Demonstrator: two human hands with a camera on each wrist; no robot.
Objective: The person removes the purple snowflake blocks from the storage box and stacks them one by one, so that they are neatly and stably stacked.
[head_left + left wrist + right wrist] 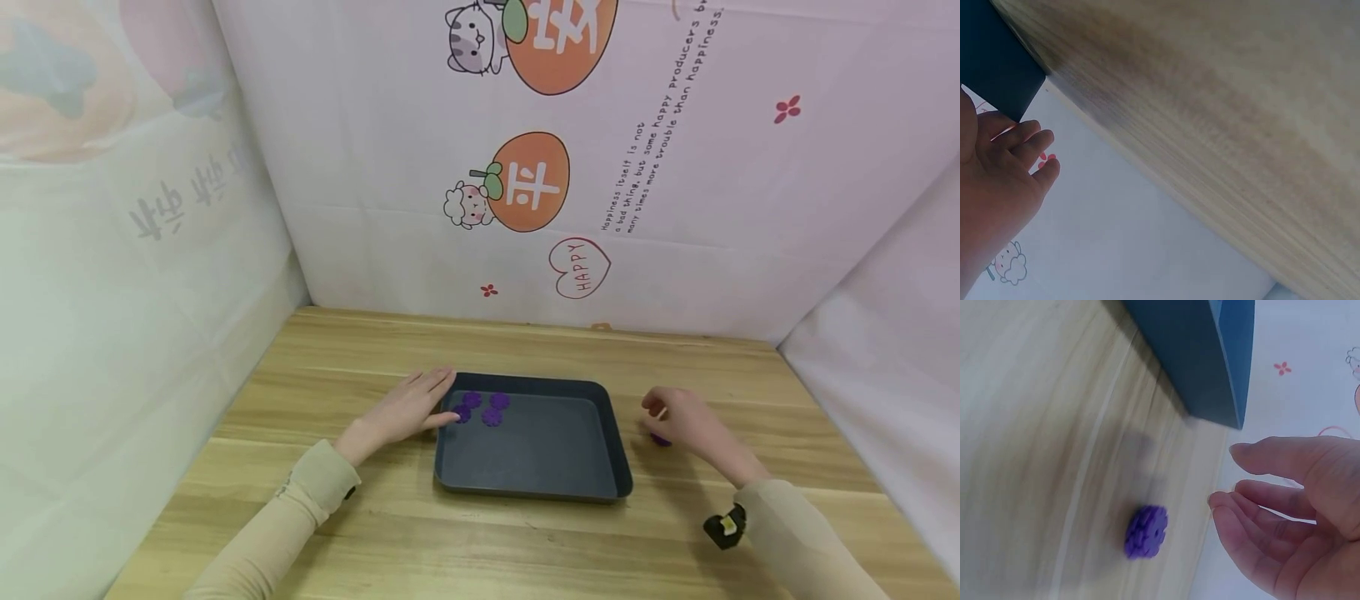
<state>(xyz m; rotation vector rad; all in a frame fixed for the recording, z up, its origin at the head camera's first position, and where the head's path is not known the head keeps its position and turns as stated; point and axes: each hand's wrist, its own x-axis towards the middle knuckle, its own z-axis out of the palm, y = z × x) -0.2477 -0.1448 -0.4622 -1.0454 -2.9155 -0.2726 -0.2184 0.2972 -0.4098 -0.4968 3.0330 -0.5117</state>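
A dark grey rectangular tray (540,492) lies on the wooden table. Inside its far left corner are several purple notched discs (492,417). My left hand (405,408) rests at the tray's left edge, fingers extended along the rim and thumb reaching over it beside a darker purple disc (462,413). In the left wrist view, fingertips of that left hand (1007,169) meet the tray corner (1007,69). Right of the tray, my right hand (1291,512) hovers with fingers bent, thumb apart, holding nothing. Below it on the table sits a small stack of purple notched discs (1146,532).
A printed white cloth (375,167) hangs behind the table (360,517), with further cloth on both sides. The tray's raised walls stand between the two hands. A black strap with a yellow patch (726,527) is on the right wrist.
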